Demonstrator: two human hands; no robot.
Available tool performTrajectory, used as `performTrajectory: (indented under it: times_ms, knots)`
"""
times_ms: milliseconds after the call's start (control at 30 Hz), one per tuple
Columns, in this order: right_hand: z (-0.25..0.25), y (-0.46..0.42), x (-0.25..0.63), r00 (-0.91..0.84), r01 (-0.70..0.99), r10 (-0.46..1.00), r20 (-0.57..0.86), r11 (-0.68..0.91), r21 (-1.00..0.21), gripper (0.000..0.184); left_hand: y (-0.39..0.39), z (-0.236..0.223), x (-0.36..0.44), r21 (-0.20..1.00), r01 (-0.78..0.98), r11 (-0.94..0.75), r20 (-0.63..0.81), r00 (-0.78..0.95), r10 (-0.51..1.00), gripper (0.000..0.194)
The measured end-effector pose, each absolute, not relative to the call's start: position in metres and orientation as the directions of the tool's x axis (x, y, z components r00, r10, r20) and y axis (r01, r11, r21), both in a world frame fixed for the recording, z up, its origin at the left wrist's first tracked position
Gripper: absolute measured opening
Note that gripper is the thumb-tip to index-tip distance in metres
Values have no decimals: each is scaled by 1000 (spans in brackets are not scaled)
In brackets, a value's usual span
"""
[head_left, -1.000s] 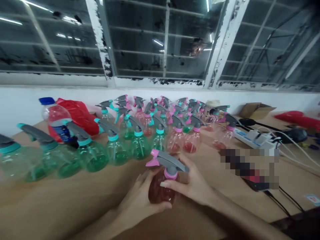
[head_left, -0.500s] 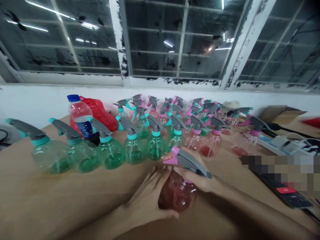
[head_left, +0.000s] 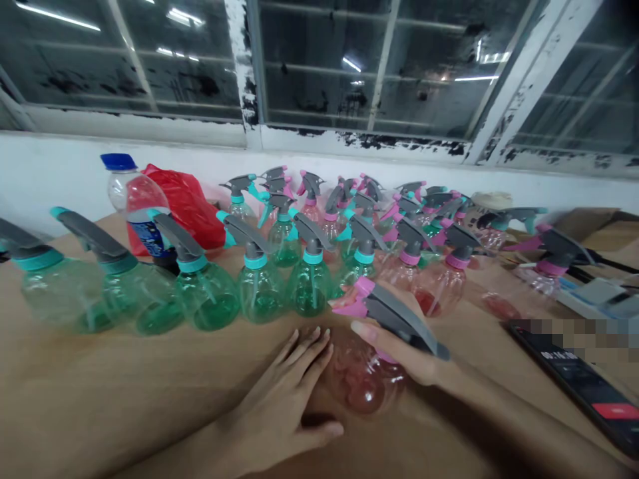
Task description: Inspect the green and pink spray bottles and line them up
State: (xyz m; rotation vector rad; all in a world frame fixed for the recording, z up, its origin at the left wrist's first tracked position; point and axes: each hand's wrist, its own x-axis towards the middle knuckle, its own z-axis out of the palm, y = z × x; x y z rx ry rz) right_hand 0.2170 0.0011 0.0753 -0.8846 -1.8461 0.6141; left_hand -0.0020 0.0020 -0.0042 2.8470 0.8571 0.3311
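A spray bottle (head_left: 367,379) with a clear pink body and a grey-and-pink trigger head stands in front of me, its spout pointing left. My right hand (head_left: 399,332) is wrapped around its neck, just under the trigger head. My left hand (head_left: 287,392) lies by the left side of the bottle, fingers stretched out and thumb apart. Whether its fingertips touch the bottle or only the table is hard to tell. Just beyond the hands is a row of spray bottles, among them a green one (head_left: 309,293) and a pink one (head_left: 442,289).
More spray bottles crowd the table (head_left: 164,379) toward the wall. A large soda bottle (head_left: 134,199) with a blue cap stands at the left by a red plastic bag (head_left: 184,206). On the right lie a phone (head_left: 574,379), a white power strip (head_left: 594,293) and a cardboard box (head_left: 599,226).
My left hand has drawn slightly left, away from the bottle's side. My right hand keeps its hold on the neck. The view has shifted closer to the table.
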Motion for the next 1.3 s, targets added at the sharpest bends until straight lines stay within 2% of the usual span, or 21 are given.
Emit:
performTrajectory:
  times_ms: [333, 433, 667, 767, 1133, 1300]
  knots:
    - [69, 0, 216, -245, 310, 783, 572, 622, -719, 14, 2, 0, -3, 144, 532, -835, 145, 823, 549, 81]
    - [70, -1, 215, -225, 299, 785, 577, 619, -726, 7, 2, 0, -4, 147, 529, -836, 151, 824, 547, 78]
    - [69, -4, 213, -221, 279, 809, 545, 588, -759, 7, 2, -2, -4, 154, 526, -836, 151, 824, 547, 78]
    - [70, -4, 214, -234, 255, 797, 557, 603, -756, 12, 2, -2, -4, 158, 534, -831, 153, 818, 554, 77]
    - [69, -3, 214, -235, 233, 791, 566, 611, -757, 15, 3, -1, -5, 177, 523, -834, 159, 821, 548, 69]
    - [70, -3, 214, -244, 184, 798, 550, 595, -782, 24, 3, -2, -6, 182, 518, -836, 170, 821, 545, 69]
